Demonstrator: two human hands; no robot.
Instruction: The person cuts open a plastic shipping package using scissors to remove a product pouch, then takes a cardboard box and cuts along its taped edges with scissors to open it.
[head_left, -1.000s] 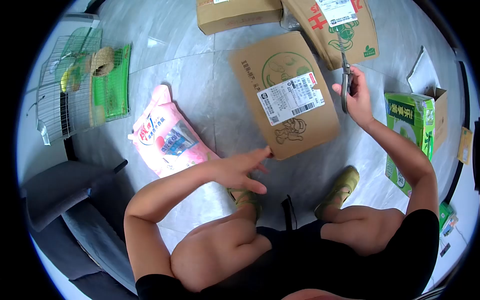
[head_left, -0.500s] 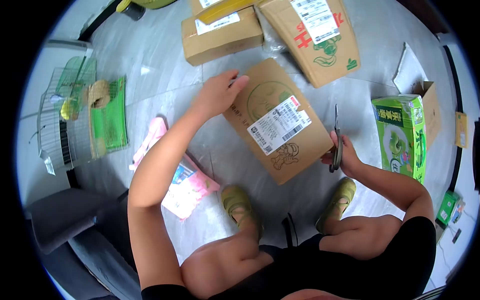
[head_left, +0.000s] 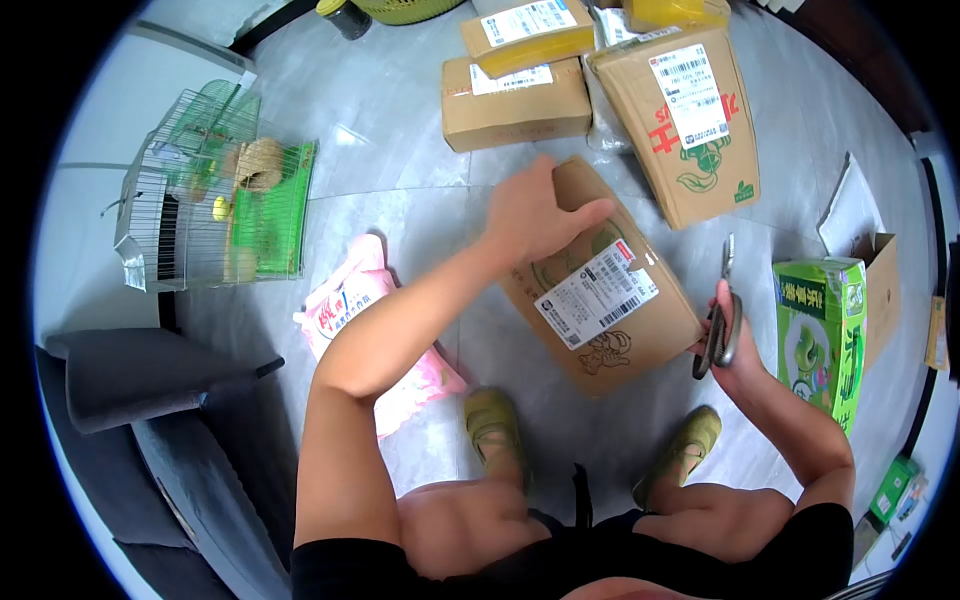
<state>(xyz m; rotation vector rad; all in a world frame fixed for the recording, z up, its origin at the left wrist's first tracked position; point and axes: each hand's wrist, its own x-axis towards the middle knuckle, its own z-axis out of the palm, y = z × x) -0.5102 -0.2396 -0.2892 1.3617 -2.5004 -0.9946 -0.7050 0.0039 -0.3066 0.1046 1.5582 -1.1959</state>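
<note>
A person is sitting over a grey tiled floor [head_left: 400,160], and a labelled cardboard box [head_left: 648,328] is lying at an angle ahead of the feet, between the two hands. The left hand [head_left: 540,215] is reaching across to the box's far end, its thumb lying over the top face; its fingertips are partly hidden, so one cannot tell whether that grip is clamping the cardboard or only resting there. The right hand [head_left: 738,355] is clamping its grip around the handles of a pair of scissors [head_left: 738,320], whose blades are pointing away from the person, just beside the box's right edge. A white shipping label [head_left: 598,293] is facing upward on the box, and a line drawing is showing below it.

Beyond, a carton with red lettering [head_left: 665,165] is standing near a plain brown carton [head_left: 515,115], on which a yellow-taped parcel [head_left: 540,45] is resting. A pink bag [head_left: 420,385] is lying to the left, partly behind the left forearm, and a wire birdcage [head_left: 270,215] is standing farther left. A green printed box [head_left: 815,330] is standing to the right.
</note>
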